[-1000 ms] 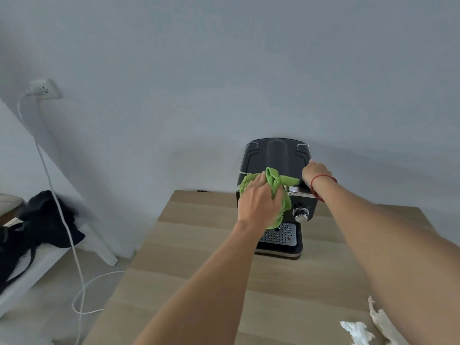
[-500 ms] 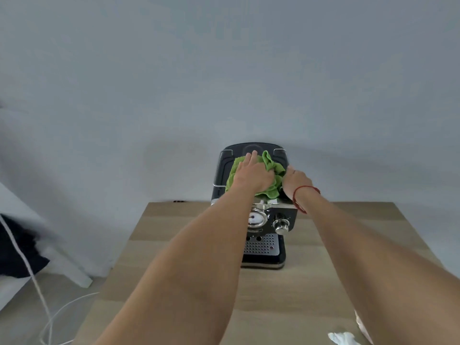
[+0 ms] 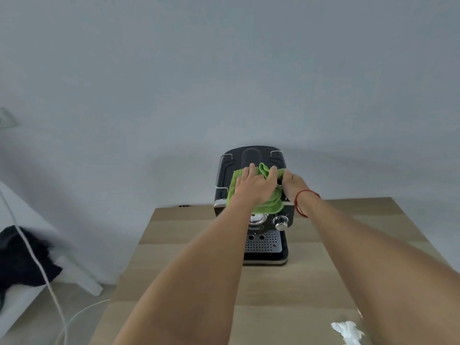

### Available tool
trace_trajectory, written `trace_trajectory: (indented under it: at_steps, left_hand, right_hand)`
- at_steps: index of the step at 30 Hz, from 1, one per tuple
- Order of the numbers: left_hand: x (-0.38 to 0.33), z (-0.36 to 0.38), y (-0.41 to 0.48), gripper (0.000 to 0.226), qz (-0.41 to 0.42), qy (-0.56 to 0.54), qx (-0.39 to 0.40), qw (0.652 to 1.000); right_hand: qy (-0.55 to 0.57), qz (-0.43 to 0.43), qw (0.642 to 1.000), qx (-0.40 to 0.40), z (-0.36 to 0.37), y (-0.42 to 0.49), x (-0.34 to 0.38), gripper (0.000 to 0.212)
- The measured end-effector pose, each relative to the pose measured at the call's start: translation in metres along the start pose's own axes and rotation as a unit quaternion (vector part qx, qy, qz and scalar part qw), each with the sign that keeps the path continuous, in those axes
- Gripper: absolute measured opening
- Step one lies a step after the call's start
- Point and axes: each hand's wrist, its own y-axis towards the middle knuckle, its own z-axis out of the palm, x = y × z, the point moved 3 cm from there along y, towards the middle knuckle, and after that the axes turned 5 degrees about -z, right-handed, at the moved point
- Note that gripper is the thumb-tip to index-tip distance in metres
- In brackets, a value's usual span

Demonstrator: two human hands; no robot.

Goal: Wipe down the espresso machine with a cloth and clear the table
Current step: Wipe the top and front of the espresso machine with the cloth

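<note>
White crumpled tissue sits nearest us, well in front of the espresso machine and to its right, on the pale wooden table. That's clearing work, I'd judge, for later. Both forearms reach up to the machine. Its drip tray and steel knob face us, uncovered.

Up on the machine's top, the left hand lies spread over the green cloth, pressing it down, a fold bunched up between the fingers. The right hand, red string bracelet at the wrist, sits on the machine's right top edge, touching the cloth. Its fingers are hidden, so I can't call its grip.

The machine's long axis runs away from us, and its bare black rear lies straight beyond the left fingertips, nothing in the way.

Off left of the machine, a white cable and a dark garment.
</note>
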Motion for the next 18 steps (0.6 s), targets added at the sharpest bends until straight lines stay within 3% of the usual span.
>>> trace_trajectory:
  at_steps: [4, 7, 10, 12, 15, 18]
  left_hand:
    - [0.005, -0.018, -0.027, 0.042, -0.033, -0.158, -0.056, 0.985]
    - [0.019, -0.016, -0.043, 0.03, -0.017, -0.162, -0.165, 0.973]
    - [0.029, -0.004, -0.055, 0.032, -0.061, -0.108, -0.271, 0.954]
    - [0.032, -0.004, -0.064, 0.05, -0.144, -0.134, -0.302, 0.933]
    - [0.033, -0.003, -0.074, 0.076, -0.248, -0.236, -0.256, 0.904]
    - [0.042, 0.013, -0.08, 0.077, -0.279, -0.408, -0.18, 0.851]
  right_hand:
    - [0.122, 0.018, 0.991, -0.052, 0.011, -0.031, -0.006, 0.066]
    - [0.18, 0.015, 0.982, -0.061, 0.018, -0.05, -0.005, 0.076]
    - [0.124, -0.008, 0.99, -0.063, 0.027, -0.059, -0.016, 0.092]
    - [0.058, -0.062, 0.992, -0.096, 0.026, -0.068, -0.016, 0.066]
    - [0.042, -0.097, 0.982, -0.157, 0.019, -0.08, -0.018, 0.023]
    - [0.087, -0.079, 0.979, -0.166, 0.017, -0.092, -0.025, 0.021]
